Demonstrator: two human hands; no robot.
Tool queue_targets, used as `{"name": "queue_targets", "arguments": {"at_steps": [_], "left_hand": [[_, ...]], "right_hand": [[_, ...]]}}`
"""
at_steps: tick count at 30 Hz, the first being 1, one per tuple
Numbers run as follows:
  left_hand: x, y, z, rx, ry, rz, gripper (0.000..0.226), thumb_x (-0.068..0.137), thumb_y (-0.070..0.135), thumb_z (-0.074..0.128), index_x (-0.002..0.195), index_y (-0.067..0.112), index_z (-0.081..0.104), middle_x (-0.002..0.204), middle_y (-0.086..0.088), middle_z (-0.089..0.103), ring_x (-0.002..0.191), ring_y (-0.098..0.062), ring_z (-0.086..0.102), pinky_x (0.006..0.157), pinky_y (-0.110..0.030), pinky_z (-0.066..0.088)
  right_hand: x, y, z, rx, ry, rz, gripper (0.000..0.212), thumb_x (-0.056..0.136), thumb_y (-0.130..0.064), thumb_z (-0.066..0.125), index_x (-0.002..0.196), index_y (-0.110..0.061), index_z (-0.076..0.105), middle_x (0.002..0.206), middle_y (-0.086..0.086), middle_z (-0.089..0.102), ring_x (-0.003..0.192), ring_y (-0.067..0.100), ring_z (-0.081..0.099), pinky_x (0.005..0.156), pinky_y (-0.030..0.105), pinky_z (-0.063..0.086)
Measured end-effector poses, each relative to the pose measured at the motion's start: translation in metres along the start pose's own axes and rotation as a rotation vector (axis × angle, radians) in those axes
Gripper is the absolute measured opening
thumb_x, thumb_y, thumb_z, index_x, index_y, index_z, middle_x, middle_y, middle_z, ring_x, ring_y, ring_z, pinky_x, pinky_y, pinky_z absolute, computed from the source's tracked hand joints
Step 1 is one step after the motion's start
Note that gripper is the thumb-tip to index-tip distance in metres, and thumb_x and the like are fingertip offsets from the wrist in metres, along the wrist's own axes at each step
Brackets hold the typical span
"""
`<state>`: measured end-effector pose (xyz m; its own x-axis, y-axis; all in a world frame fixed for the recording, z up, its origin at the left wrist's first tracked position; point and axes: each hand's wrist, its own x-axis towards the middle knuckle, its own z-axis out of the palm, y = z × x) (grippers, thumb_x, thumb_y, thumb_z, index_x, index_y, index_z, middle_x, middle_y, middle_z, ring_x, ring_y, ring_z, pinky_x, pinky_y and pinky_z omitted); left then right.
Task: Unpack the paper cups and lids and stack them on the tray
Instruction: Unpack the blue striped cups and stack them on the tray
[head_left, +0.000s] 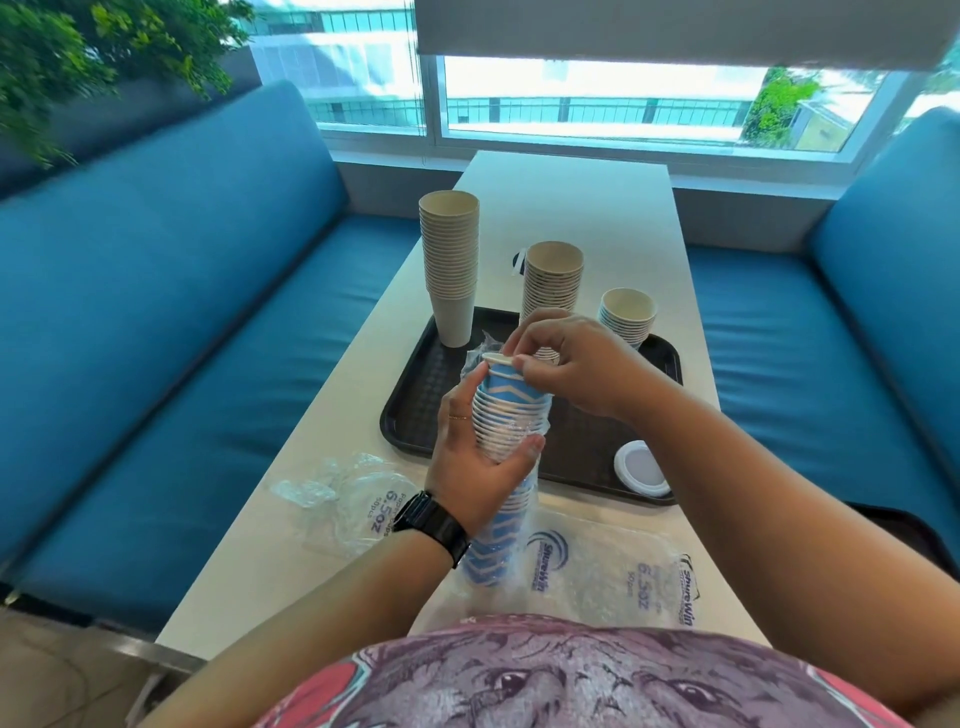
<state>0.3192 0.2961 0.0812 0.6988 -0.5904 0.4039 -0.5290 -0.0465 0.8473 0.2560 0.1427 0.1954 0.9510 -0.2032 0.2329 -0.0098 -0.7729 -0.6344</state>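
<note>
Sleeve of blue paper cups (506, 415) held above the desk (571, 208), at 6 o'clock of the tray (415, 415). Left hand (478, 457) grips mid-stack; right hand (566, 364) pinches the top rim. Light, crushable, film-slippery — best gripped around the stack's middle.

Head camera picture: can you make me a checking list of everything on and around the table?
Surface: white table carrying a dark tray.
Job's things: three upright cup stacks on the tray: tall plain stack, middle stack, short blue stack; a white lid at the tray's near right corner; a blue cup sleeve, partly in plastic wrap, held above the table.
Clutter: empty printed plastic bags on the near table.
Grippers: left hand grips the sleeve's middle; right hand pinches the top cup's rim.
Cables: nothing seen.
Surroundings: blue benches either side, window ahead, green plant upper left.
</note>
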Motion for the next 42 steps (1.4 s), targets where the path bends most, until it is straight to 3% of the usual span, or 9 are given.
{"name": "queue_targets", "arguments": {"at_steps": [3, 9, 16, 18, 22, 26, 30, 35, 42], "left_hand": [[0.000, 0.001, 0.000, 0.012, 0.008, 0.014, 0.083, 0.073, 0.051, 0.073, 0.142, 0.034, 0.029, 0.137, 0.001, 0.042, 0.117, -0.012, 0.057, 0.097, -0.037, 0.052], [0.000, -0.002, -0.001, 0.006, 0.003, -0.026, 0.077, 0.072, 0.050, 0.074, 0.133, 0.041, 0.027, 0.135, -0.007, 0.049, 0.110, -0.019, 0.063, 0.088, -0.044, 0.056], [0.001, -0.001, -0.001, 0.003, 0.015, -0.024, 0.076, 0.071, 0.047, 0.074, 0.130, 0.038, 0.027, 0.133, -0.010, 0.050, 0.106, -0.021, 0.065, 0.085, -0.042, 0.058], [0.001, -0.001, -0.001, 0.000, 0.007, -0.022, 0.076, 0.071, 0.047, 0.073, 0.130, 0.037, 0.027, 0.132, -0.009, 0.051, 0.105, -0.020, 0.065, 0.084, -0.041, 0.058], [0.000, 0.000, -0.001, 0.002, 0.006, -0.034, 0.076, 0.069, 0.050, 0.074, 0.129, 0.038, 0.028, 0.125, -0.007, 0.055, 0.099, -0.016, 0.067, 0.081, -0.039, 0.058], [0.000, 0.000, -0.002, 0.002, 0.009, -0.071, 0.076, 0.068, 0.053, 0.074, 0.127, 0.045, 0.026, 0.122, -0.003, 0.056, 0.096, -0.010, 0.066, 0.082, -0.037, 0.057], [0.000, -0.002, -0.002, -0.028, 0.000, -0.070, 0.078, 0.067, 0.052, 0.074, 0.129, 0.044, 0.027, 0.126, -0.001, 0.055, 0.101, -0.011, 0.066, 0.087, -0.037, 0.056], [0.000, -0.004, 0.002, -0.053, 0.014, -0.061, 0.077, 0.066, 0.052, 0.075, 0.127, 0.046, 0.028, 0.124, -0.001, 0.056, 0.100, -0.010, 0.066, 0.087, -0.026, 0.055], [0.001, -0.004, 0.006, -0.063, 0.005, -0.072, 0.078, 0.064, 0.055, 0.073, 0.126, 0.049, 0.025, 0.124, 0.022, 0.046, 0.103, 0.004, 0.060, 0.085, -0.014, 0.051]], "right_hand": [[0.003, -0.001, -0.001, 0.022, 0.087, 0.006, 0.013, 0.089, -0.013, 0.062, 0.080, -0.023, 0.063, 0.100, -0.004, 0.066, 0.094, 0.008, 0.059, 0.086, 0.026, 0.047], [0.005, 0.003, 0.002, 0.057, 0.115, 0.156, 0.002, 0.094, -0.027, 0.058, 0.096, -0.027, 0.059, 0.111, -0.005, 0.062, 0.095, 0.006, 0.058, 0.085, 0.030, 0.050], [0.001, 0.024, 0.019, 0.463, 0.000, 0.423, 0.066, 0.068, -0.058, 0.078, 0.121, -0.028, 0.051, 0.123, 0.002, 0.061, 0.108, 0.016, 0.063, 0.094, 0.035, 0.053], [0.000, 0.028, 0.023, 0.640, -0.013, 0.493, 0.076, 0.061, -0.053, 0.079, 0.124, -0.021, 0.051, 0.120, 0.006, 0.063, 0.103, 0.017, 0.066, 0.086, 0.030, 0.054], [-0.002, 0.028, 0.025, 0.835, 0.080, 0.483, 0.066, 0.064, -0.031, 0.081, 0.121, -0.010, 0.055, 0.107, 0.006, 0.068, 0.088, 0.013, 0.068, 0.069, 0.022, 0.051], [0.001, 0.031, 0.016, 0.939, 0.258, 0.391, 0.061, 0.064, -0.028, 0.084, 0.115, -0.015, 0.055, 0.106, 0.005, 0.066, 0.094, 0.018, 0.067, 0.082, 0.029, 0.054], [0.007, 0.038, -0.001, 0.921, 0.419, 0.323, 0.081, 0.055, -0.038, 0.084, 0.126, -0.016, 0.051, 0.125, 0.012, 0.061, 0.111, 0.025, 0.063, 0.091, 0.033, 0.052], [0.012, 0.060, -0.035, 0.686, 0.561, 0.316, 0.085, 0.060, -0.042, 0.082, 0.134, -0.020, 0.046, 0.128, 0.003, 0.058, 0.113, 0.015, 0.061, 0.093, 0.027, 0.051], [0.024, 0.110, -0.067, 0.401, 0.746, 0.380, 0.090, 0.063, -0.046, 0.082, 0.138, -0.016, 0.043, 0.132, 0.005, 0.056, 0.116, 0.017, 0.058, 0.099, 0.032, 0.049]]}}
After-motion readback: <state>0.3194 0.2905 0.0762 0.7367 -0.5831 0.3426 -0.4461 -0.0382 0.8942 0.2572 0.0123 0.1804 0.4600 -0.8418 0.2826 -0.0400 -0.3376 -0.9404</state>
